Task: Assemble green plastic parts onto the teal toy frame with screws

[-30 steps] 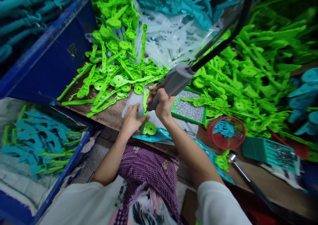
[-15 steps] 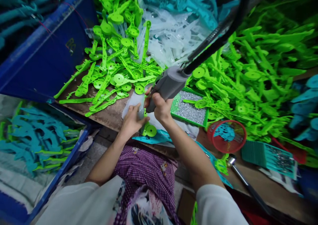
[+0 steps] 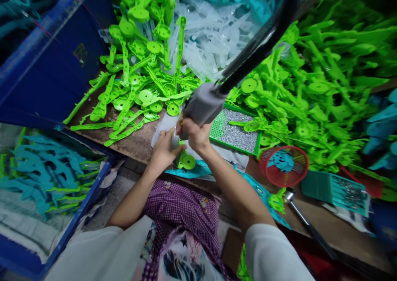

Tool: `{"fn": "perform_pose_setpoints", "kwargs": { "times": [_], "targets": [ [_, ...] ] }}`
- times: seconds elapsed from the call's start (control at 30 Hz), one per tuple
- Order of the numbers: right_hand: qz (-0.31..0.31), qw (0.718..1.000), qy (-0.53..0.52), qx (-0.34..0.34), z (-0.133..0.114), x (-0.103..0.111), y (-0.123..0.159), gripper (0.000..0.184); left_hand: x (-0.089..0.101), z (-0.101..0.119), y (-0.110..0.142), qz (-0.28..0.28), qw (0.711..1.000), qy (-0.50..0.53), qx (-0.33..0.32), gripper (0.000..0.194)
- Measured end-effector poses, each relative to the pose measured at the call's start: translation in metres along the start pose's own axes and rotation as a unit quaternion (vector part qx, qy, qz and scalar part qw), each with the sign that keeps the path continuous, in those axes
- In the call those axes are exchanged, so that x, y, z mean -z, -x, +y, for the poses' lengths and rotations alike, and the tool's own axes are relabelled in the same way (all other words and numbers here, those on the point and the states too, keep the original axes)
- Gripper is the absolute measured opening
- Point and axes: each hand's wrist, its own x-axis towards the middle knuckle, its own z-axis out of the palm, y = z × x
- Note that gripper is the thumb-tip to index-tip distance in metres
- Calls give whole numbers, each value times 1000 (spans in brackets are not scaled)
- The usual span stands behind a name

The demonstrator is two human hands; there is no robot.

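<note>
My right hand (image 3: 197, 135) is wrapped round the grey electric screwdriver (image 3: 204, 103), whose black cord or hose runs up to the upper right. The screwdriver's tip is hidden behind my fingers. Close by on the left, my left hand (image 3: 164, 151) grips a light green plastic part (image 3: 187, 161) with a round disc end, along with a translucent piece (image 3: 175, 140). Both lie over a pale cloth (image 3: 161, 130) at the bench edge. Just in front of the disc is a blue plastic part (image 3: 189, 171).
Piles of green parts (image 3: 310, 103) surround the work, with translucent parts (image 3: 207, 37) behind. A green tray (image 3: 257, 145) holds small metal pieces. To the right are a red basket (image 3: 283, 179), a teal box (image 3: 319, 186) and a hammer-like tool (image 3: 305, 221). Blue crates (image 3: 46, 74) stand left.
My right hand and the screwdriver have shifted slightly left, closer to my left hand. My left hand keeps its hold on the green part. The view has moved a little.
</note>
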Motion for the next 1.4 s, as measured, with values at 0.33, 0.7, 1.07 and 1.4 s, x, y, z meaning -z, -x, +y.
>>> {"fn": "perform_pose_setpoints", "kwargs": {
  "times": [0.33, 0.7, 1.07, 1.4],
  "targets": [
    [181, 967, -13, 179, -39, 62, -2, 36, 11, 1, 34, 7, 991, 131, 9, 83],
    [235, 957, 31, 170, -29, 78, -21, 42, 17, 14, 50, -88, 993, 55, 53, 75],
    [255, 955, 39, 144, -20, 69, -35, 47, 17, 14, 50, -80, 994, 46, 53, 64],
    [254, 948, 66, 179, -4, 82, -47, 42, 27, 5, 37, -130, 980, 139, 64, 65]
  ]
}}
